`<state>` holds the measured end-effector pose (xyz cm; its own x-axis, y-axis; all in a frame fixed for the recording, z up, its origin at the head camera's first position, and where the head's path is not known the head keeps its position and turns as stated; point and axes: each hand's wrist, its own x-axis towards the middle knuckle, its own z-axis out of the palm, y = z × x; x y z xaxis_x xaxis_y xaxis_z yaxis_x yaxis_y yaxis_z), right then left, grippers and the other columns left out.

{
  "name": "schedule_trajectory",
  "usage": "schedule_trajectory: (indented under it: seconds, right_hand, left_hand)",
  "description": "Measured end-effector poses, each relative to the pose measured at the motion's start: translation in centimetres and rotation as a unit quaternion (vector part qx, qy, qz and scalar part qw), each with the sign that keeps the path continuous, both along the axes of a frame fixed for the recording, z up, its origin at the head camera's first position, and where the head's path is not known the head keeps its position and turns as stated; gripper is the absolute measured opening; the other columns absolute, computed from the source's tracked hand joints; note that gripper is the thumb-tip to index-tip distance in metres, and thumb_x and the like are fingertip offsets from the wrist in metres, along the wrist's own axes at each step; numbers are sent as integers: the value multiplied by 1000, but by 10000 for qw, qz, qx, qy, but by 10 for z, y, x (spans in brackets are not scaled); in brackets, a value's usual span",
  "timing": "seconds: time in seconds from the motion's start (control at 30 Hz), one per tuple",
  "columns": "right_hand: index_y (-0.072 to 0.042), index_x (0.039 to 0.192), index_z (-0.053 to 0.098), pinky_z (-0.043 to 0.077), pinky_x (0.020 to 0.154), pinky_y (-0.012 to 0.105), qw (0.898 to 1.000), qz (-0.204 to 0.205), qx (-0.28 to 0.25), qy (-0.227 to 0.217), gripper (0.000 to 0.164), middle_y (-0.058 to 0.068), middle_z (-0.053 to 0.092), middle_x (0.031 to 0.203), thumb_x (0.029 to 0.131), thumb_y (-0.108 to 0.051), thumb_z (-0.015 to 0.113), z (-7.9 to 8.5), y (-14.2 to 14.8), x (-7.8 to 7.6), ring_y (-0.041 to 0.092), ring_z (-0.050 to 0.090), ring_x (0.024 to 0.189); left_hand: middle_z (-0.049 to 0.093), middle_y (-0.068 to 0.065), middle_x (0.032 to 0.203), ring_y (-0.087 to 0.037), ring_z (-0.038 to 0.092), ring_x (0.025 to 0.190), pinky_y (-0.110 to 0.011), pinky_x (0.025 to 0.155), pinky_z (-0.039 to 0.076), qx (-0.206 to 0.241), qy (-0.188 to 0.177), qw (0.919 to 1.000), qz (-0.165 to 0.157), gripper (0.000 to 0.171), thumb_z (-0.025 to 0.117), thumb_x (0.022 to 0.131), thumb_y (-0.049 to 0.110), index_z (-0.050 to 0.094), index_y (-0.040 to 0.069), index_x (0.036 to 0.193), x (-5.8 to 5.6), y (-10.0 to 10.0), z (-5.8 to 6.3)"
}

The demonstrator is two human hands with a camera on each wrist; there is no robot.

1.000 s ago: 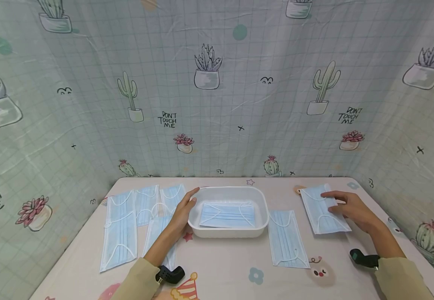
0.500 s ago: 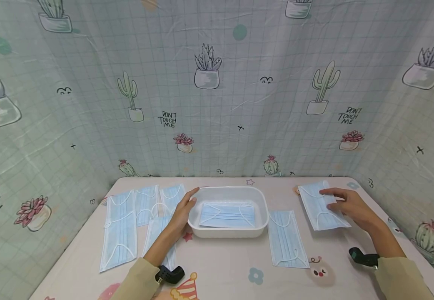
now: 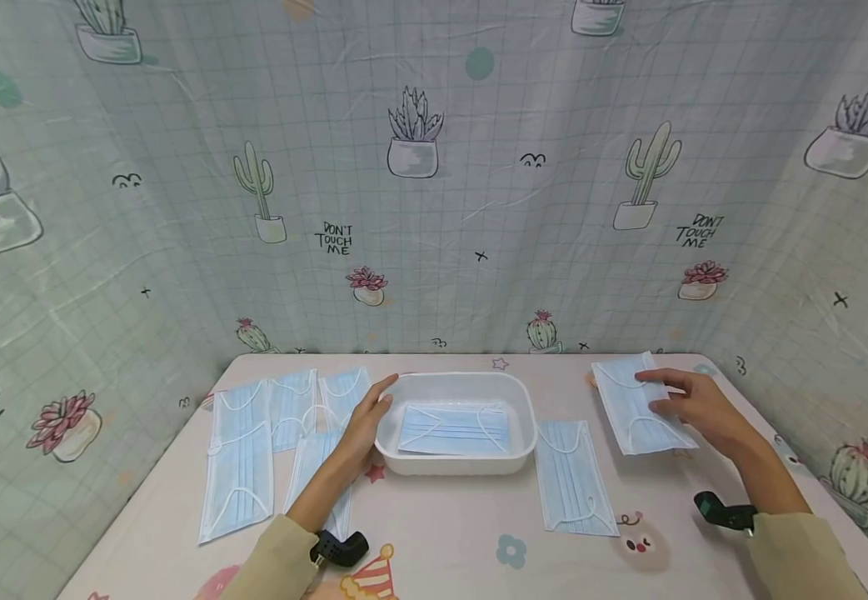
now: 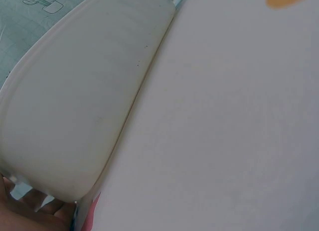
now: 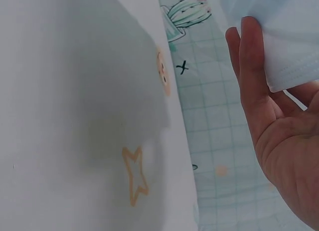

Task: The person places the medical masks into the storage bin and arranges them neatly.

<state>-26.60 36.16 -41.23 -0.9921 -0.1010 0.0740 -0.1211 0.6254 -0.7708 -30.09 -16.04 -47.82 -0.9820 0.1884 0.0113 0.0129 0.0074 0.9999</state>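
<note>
In the head view my right hand pinches a light blue face mask by its right side, tilted and raised over the table, its shadow beneath. The right wrist view shows the fingertips against this mask. My left hand grips the left end of a white plastic tub, thumb at the rim. The tub's long side wall fills much of the left wrist view. Inside the tub lies a blue face mask, flat, with its ear loops on top.
Another mask lies flat just right of the tub. Several masks are spread on the left, one partly under my left forearm. The table has a printed pale cover; a patterned cloth hangs behind and at both sides.
My right hand has lifted its mask higher off the table and shifted slightly left. My left hand and the tub have stayed in place.
</note>
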Motion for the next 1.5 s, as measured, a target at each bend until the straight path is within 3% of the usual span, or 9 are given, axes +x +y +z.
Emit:
schedule_trajectory:
  seconds: [0.23,0.43,0.77,1.0,1.27,1.5]
  right_hand:
    - [2,145,55,47,82,9,10000,-48,-2,46,52,31,38,160,98,-14,69,3,-4,2,40,50,130]
    - [0,148,52,51,81,15,9999,-108,-61,-2,55,32,36,161,99,-19,69,5,-5,1,39,53,126]
    - [0,149,50,49,82,9,9994,-259,-235,17,58,32,28,164,99,-23,69,10,-13,2,52,47,134]
    - [-1,148,52,55,82,16,9993,-153,-298,156,57,31,33,163,99,-23,70,16,-26,-4,47,55,126]
    - [-1,149,52,54,81,15,9990,-68,-424,88,58,30,31,164,97,-19,71,25,-39,-11,46,53,126]
    - [0,148,53,54,83,15,9982,141,-541,202,56,29,33,164,97,-16,71,27,-49,-17,46,52,128]
  left_hand:
    - [36,-13,164,-36,33,152,-59,125,23,-68,-15,10000,2,48,38,112,27,36,25,160,0,0,0]
    - [35,-14,165,-37,32,153,-61,125,22,-69,17,10000,11,49,37,112,26,34,23,161,-1,0,1]
    - [32,-15,166,-38,30,153,-60,125,23,-169,76,9998,-24,50,38,112,29,35,24,161,1,1,1]
    - [34,-12,166,-35,28,155,-60,127,18,-85,-1,10000,5,47,38,112,27,38,26,160,-3,0,0]
    - [37,-10,164,-35,32,153,-59,126,22,-78,-53,9999,102,46,39,112,27,40,29,158,-3,0,-2]
    - [34,-14,166,-37,30,154,-61,126,21,-83,33,10000,7,48,38,112,27,36,24,160,-3,-1,-2]
